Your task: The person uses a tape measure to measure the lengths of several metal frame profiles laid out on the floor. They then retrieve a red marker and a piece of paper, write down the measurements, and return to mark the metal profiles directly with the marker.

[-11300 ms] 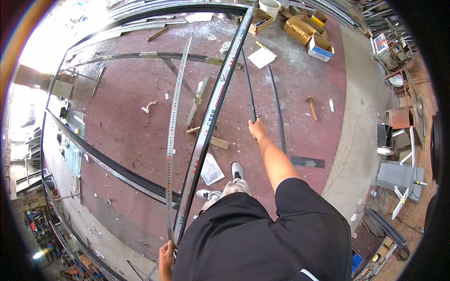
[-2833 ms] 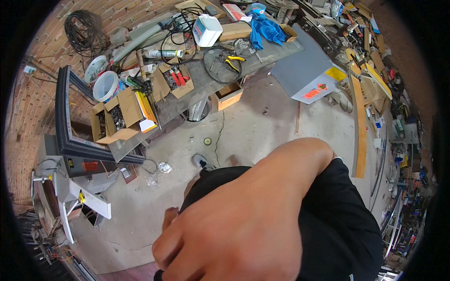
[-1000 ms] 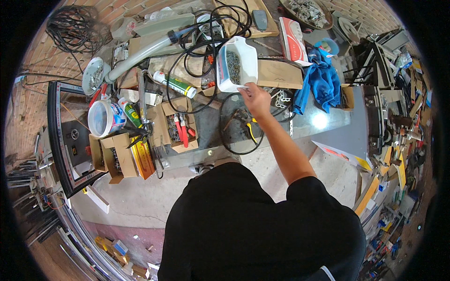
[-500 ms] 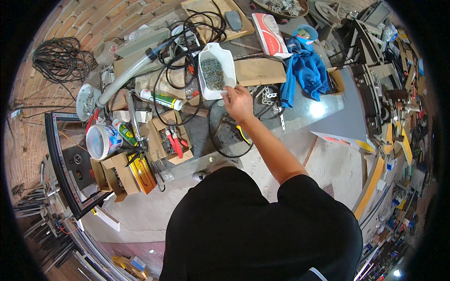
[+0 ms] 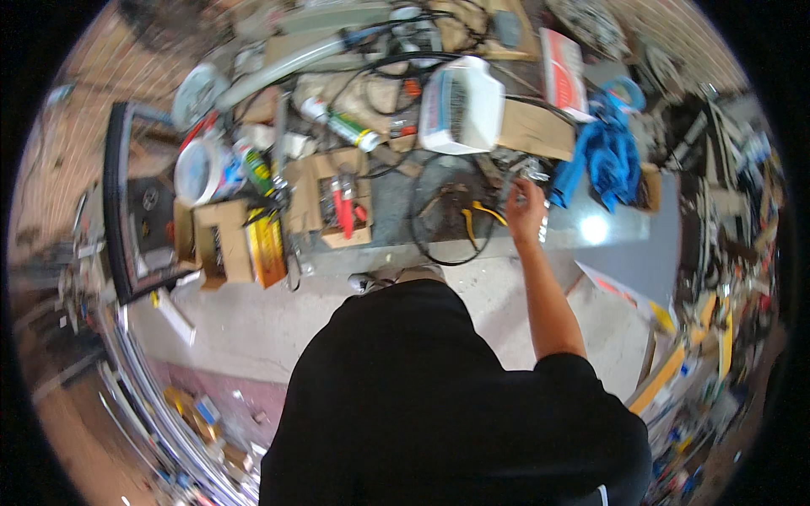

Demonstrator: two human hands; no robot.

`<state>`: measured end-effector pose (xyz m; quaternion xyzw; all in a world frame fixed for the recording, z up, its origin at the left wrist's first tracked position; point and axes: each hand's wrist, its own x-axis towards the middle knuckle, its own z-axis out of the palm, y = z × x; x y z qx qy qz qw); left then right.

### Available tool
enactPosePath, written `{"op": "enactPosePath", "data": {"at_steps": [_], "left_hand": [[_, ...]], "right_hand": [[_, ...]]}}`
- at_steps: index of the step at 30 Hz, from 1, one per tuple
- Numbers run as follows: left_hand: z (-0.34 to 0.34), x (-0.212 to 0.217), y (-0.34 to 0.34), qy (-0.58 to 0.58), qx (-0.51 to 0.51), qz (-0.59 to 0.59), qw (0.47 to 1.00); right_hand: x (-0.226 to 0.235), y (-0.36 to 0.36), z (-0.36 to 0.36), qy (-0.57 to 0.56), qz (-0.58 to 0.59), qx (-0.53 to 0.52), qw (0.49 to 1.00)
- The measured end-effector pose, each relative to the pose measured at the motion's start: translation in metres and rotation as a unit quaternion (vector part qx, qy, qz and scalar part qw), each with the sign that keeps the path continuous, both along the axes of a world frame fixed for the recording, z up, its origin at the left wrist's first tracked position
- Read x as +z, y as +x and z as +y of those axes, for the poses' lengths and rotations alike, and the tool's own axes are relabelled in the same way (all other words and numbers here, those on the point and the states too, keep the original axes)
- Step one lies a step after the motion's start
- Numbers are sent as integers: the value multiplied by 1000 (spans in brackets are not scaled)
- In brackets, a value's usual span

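Observation:
My right hand (image 5: 525, 212) is over the bench top, at a small pile of pale perforated metal pieces (image 5: 533, 170). Its fingers are curled down but smeared by motion, so whether they grip a piece cannot be made out. A perforated strip shows beside the wrist. Left of the hand stands a white cut-open plastic jug (image 5: 485, 110), away from the fingers. A cardboard piece (image 5: 540, 131) lies between jug and metal pieces. Yellow-handled pliers (image 5: 469, 224) rest nearby inside a loop of black cable. My left hand is out of the picture.
A blue cloth (image 5: 612, 160) lies right of my hand, beside a red and white box (image 5: 564, 76). Leftward are a cardboard box (image 5: 344, 236) with red-handled pliers, a sealant tube (image 5: 342, 125) and a white bucket (image 5: 201, 173). Black cables cross the bench.
My right hand has let go of the white jug's rim and moved right to the metal pieces. The jug's inside no longer shows plainly. The whole view has shifted and blurred.

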<state>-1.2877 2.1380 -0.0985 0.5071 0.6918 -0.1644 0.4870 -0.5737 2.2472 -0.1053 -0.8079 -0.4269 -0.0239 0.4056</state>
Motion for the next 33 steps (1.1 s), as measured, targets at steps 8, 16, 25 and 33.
{"op": "enactPosePath", "data": {"at_steps": [8, 16, 25, 33], "left_hand": [[-21, 15, 25, 5, 74, -15, 997], [-38, 59, 50, 47, 123, -18, 991], [-89, 29, 12, 21, 152, -16, 988], [-110, -10, -25, 13, 160, -13, 987]], "right_hand": [[1, -78, 24, -7, 45, 187, 981], [4, -179, 73, 12, 110, 342, 933], [3, -246, 88, -138, 86, 470, 867], [0, -287, 103, -251, -1, 303, 919]]}}
